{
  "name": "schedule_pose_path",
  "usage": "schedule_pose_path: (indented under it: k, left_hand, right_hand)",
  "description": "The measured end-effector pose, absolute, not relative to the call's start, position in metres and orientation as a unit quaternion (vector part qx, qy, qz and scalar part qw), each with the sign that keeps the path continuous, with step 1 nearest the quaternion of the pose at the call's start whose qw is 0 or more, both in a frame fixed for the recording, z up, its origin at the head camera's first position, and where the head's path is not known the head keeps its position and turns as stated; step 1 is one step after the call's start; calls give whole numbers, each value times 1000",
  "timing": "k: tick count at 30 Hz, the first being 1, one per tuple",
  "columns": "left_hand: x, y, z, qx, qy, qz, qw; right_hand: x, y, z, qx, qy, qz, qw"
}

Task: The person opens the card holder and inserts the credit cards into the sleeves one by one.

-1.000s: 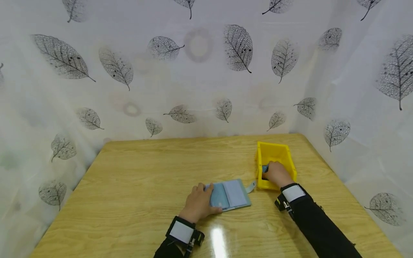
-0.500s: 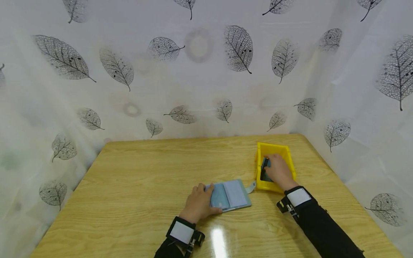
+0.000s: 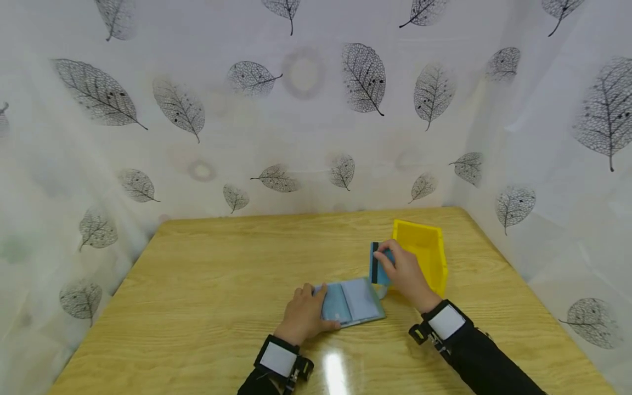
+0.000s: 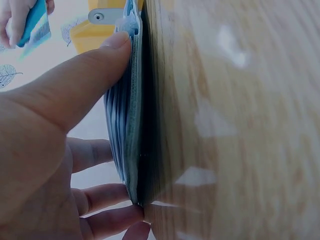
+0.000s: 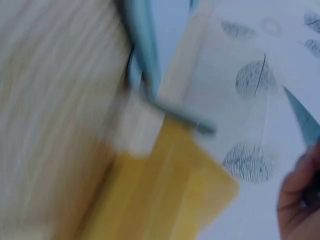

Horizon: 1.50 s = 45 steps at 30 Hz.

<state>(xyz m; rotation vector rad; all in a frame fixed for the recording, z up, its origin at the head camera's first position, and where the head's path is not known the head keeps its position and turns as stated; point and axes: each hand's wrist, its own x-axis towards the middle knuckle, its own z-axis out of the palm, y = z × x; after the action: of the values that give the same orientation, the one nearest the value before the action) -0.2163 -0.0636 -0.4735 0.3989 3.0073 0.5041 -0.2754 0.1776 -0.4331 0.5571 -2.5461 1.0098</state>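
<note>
An open pale-blue card holder point(image 3: 359, 299) with clear sleeves lies on the table in the head view. My left hand point(image 3: 302, 315) holds its left side, the thumb point(image 4: 95, 70) at the near edge and the fingers curled at the far edge in the left wrist view. My right hand point(image 3: 407, 274) pinches a blue card point(image 3: 382, 274) with a black stripe between thumb and fingers. That card is raised upright, just above and right of the holder, overlapping its snap strap in the head view. In the right wrist view only the card's corner point(image 5: 304, 117) shows.
Behind and right of my right hand stands a yellow bin point(image 3: 419, 241), partly hidden by that hand. The wooden table point(image 3: 222, 263) runs back to a leaf-printed curtain point(image 3: 306, 126), which also hangs at both sides.
My right hand has lifted the blue card out of the yellow bin and moved it left, close to the card holder. The left hand and holder have stayed in place.
</note>
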Motion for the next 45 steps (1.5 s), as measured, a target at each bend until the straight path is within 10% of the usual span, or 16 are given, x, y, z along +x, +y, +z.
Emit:
schedule_pose_path:
  k: [6,15,45]
  left_hand:
    - [-216,-63,-475,129,978,159,37]
    - [-215,-63,-470,131,979,151,32]
    - [-215,-63,-471,138,980,144,23]
  right_hand:
    - [-269,152,-446,171,-901,395,-48]
    - [-263,130,-461,136,-907,365,-160]
    - [-261,138,-467,134,-864,448,-187]
